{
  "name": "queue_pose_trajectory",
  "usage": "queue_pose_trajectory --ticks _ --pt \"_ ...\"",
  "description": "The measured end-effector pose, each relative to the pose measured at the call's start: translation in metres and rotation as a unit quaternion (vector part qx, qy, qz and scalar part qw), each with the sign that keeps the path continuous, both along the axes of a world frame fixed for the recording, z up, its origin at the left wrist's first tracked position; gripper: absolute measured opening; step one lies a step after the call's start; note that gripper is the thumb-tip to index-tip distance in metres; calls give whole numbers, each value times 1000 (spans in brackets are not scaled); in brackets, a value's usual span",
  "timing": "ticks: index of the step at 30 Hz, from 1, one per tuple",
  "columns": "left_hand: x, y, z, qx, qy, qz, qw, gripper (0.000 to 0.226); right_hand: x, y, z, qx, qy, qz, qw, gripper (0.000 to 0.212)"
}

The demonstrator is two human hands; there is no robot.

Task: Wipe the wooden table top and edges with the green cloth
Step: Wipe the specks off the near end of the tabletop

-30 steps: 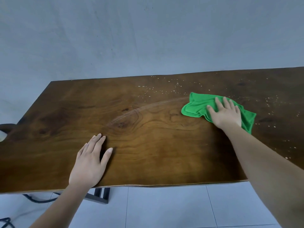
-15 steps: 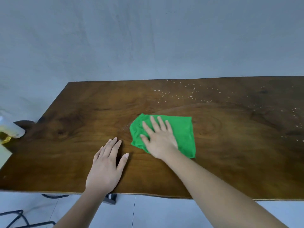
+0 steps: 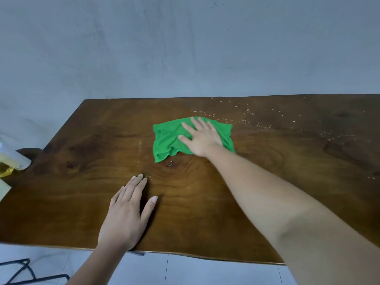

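The dark wooden table (image 3: 267,202) fills the lower half of the view. A crumpled green cloth (image 3: 168,138) lies on its middle, toward the far edge. My right hand (image 3: 202,138) presses flat on the cloth with fingers spread, arm stretched across the top. My left hand (image 3: 127,212) rests palm down on bare wood near the front edge, holding nothing. White specks (image 3: 248,112) dot the far right part of the top. A small wet spot (image 3: 169,164) sits just in front of the cloth.
A grey wall (image 3: 185,48) rises right behind the table. A bottle with yellow liquid (image 3: 10,161) stands at the left end. Black metal bars (image 3: 24,272) lie on the tiled floor (image 3: 205,270) at bottom left.
My right hand swept the cloth from the right side leftward to near my left hand, then pushed it away toward the far edge. My left hand stayed flat on the table.
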State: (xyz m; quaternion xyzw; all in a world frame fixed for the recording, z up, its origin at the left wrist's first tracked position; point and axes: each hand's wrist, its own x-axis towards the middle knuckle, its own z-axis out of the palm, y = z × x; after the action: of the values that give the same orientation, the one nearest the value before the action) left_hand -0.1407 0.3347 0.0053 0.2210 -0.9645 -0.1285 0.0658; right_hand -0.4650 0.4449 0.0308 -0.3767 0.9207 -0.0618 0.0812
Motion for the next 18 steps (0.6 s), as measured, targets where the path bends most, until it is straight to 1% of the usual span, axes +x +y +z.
queue_pose_trajectory --ticks 6,9,11,14,18 --pt "-1 1 3 5 -8 10 1000 84 -84 110 -3 1 14 -158 987 87" --pt "-2 1 3 4 -12 10 1000 86 -97 159 -5 3 12 -220 975 86" --pt "-2 1 3 6 -14 11 1000 87 -92 176 -6 6 7 -245 969 84" --pt "-1 2 6 6 -14 12 1000 87 -67 183 -10 18 1 -249 968 80" --pt "-2 2 7 9 -20 16 1000 86 -8 176 -13 34 3 -178 984 77"
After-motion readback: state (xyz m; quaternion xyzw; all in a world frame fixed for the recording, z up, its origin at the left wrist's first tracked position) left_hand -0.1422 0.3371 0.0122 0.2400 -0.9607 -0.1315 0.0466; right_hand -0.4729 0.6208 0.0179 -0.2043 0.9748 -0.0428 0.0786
